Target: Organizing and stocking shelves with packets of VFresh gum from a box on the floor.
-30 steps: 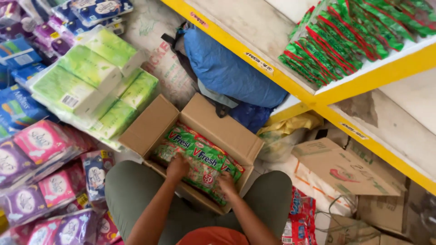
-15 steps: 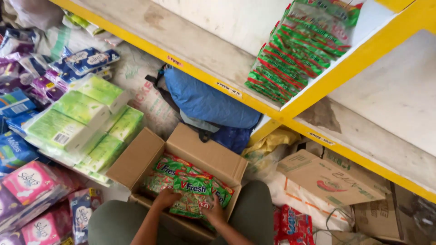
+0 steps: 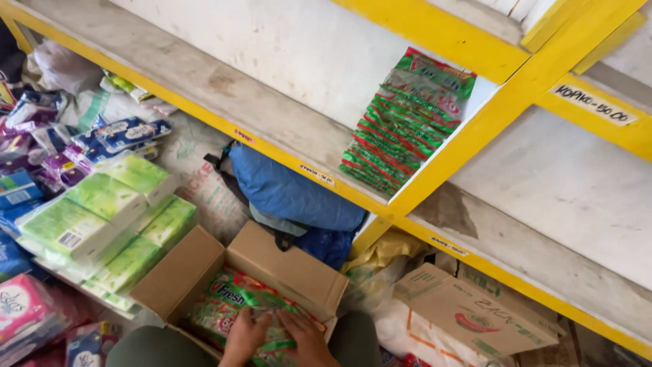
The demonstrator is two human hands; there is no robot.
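Note:
An open cardboard box (image 3: 285, 270) rests in front of me, between my knees, filled with green and red candy packets (image 3: 231, 299). My left hand (image 3: 246, 336) and my right hand (image 3: 304, 338) both press down on the packets inside the box, fingers curled around a bundle; the grip is partly cut off by the frame's lower edge. On the shelf above right, a stack of the same green and red packets (image 3: 407, 122) leans against the yellow upright.
Yellow-edged shelves (image 3: 272, 146) run diagonally overhead. A blue bag (image 3: 292, 194) lies under the shelf behind the box. Green tissue packs (image 3: 109, 217) and pink and purple packs (image 3: 27, 306) are heaped at the left. A flattened carton (image 3: 468, 312) lies at the right.
The view has tilted up towards the shelves, so the box and hands sit lower in frame. Both hands have stayed on the packets in the box.

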